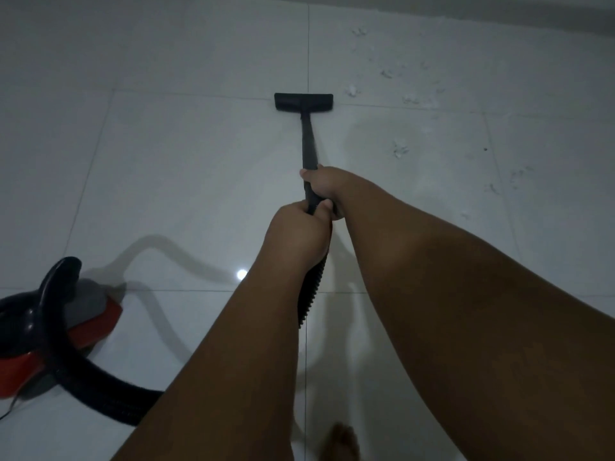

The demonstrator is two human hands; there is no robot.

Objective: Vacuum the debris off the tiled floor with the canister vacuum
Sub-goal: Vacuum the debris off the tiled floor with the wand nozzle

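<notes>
Nearest, one bare foot [339,440] is showing at the bottom edge, standing on the floor [173,168]. At near left the one vacuum [50,334], red and black, is sitting off to the side. Its single ribbed hose [100,390] is looping out, dipping behind the left forearm [233,344] and rising to the grip. That slack is probably letting the tube swing without dragging the canister along.

Both hands are clamping the same line of tube, one ahead of the other. The left hand [296,234], the nearer, is curling tightly round the top end of the hose. The right hand [324,191], just beyond and touching it, is wrapping its fingers fully round the one wand [307,144]. I judge the nearer grip is doing the pushing and the farther one the aiming.

The wand is slanting down and away to the one head [303,102], which is lying flat across a grout line.

The debris [399,150] is lying right of the head and beyond. It is pale scraps in about nine small clumps, some too faint to count surely, plus one dark speck [485,149]. They are trailing from the near right up toward the far wall [499,15]. The closest clump is sitting just beside the head's right end, and none appears to be under the head, so the sweeping seems to be needed rightward.
</notes>
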